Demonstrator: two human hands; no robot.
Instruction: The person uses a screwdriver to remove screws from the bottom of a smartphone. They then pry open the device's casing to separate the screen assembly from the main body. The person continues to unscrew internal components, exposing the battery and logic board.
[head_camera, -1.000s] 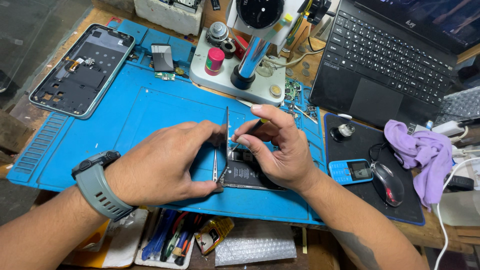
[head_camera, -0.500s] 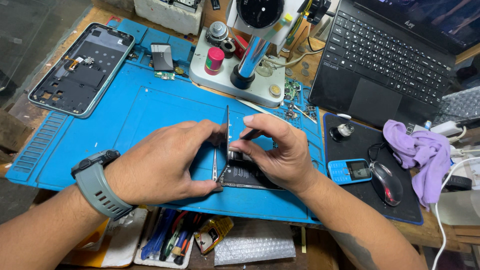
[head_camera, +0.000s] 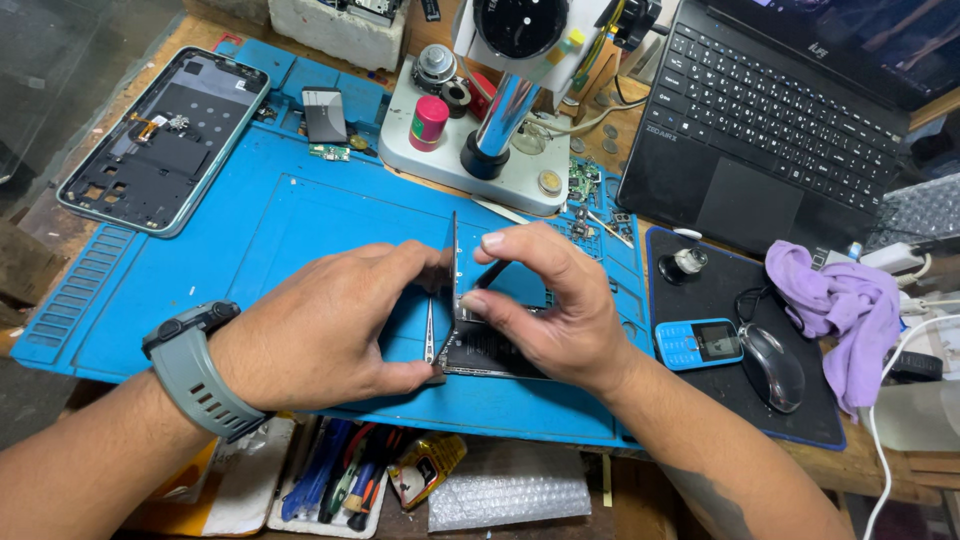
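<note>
1. Left hand (head_camera: 320, 320) and right hand (head_camera: 545, 300) meet at centre-near of the blue work mat (head_camera: 250, 220), both closed on a thin dark panel (head_camera: 455, 262) standing on edge.
2. Panel axis: long edge runs near-to-far, face roughly vertical, seen almost edge-on. Its near lower end sits at the dark phone body (head_camera: 490, 352) lying flat on the mat; can't tell if the two are joined there.
3. Left fingers: pinched narrow, thumb below, fingertips on the panel's left face. Tweezers (head_camera: 429, 335) run under that palm; hold unclear.
4. Right fingers: narrow pinch on the panel's right face, with a slim dark tool (head_camera: 492, 274) between thumb and forefinger, angled toward the panel.
5. Both hands are on the panel; the right one covers more of the phone body.
6. Containers: near edge, left of centre, a tray (head_camera: 330, 490) of hand tools, colours mixed. Far centre, white microscope base (head_camera: 470, 160) carries a red-capped bottle (head_camera: 430, 122) and small round parts.
7. Elsewhere: phone frame (head_camera: 165, 140) far left, laptop (head_camera: 790, 130) far right, small blue phone (head_camera: 698, 342) and mouse (head_camera: 775, 365) on the right.
</note>
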